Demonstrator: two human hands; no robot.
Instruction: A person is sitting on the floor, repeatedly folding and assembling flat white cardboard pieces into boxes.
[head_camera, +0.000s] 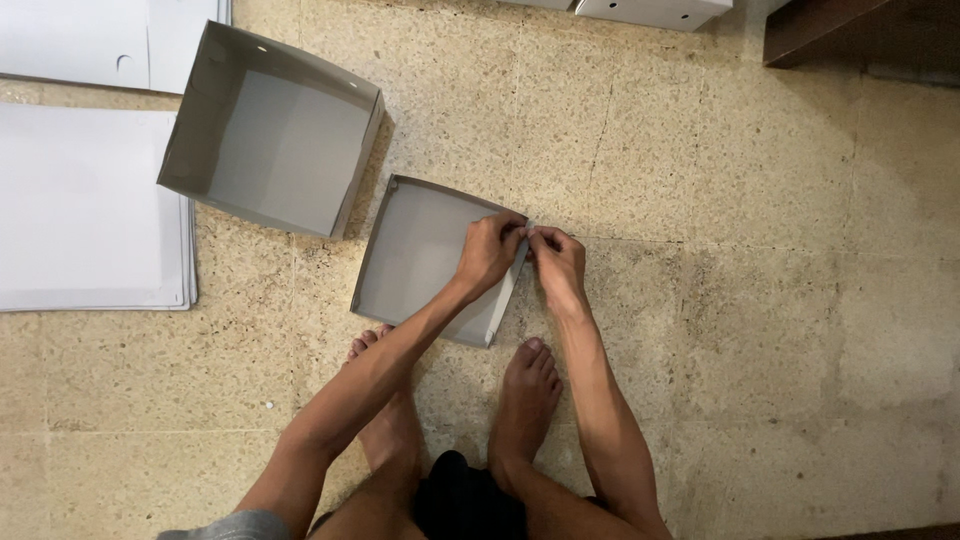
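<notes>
Both your hands are up at the far right corner of the shallow grey box (420, 255), the one lying on the floor (750, 300) right ahead of your feet. Your left hand (488, 250) reaches in over the open inside of the box, its grip pressed together on the top of the right wall at that corner. Your right hand (557, 262) comes in from outside the box, fingertips pinching the same corner flap, so the two grips are nearly touching across the wall. That right wall runs from the corner back toward you, tilted a little leftward, ending near your right foot (524, 400). The bigger finished box (270, 130) sits just beyond, up and left, well clear of either hand. A stack of flat white card (90, 210) lies farther left.
</notes>
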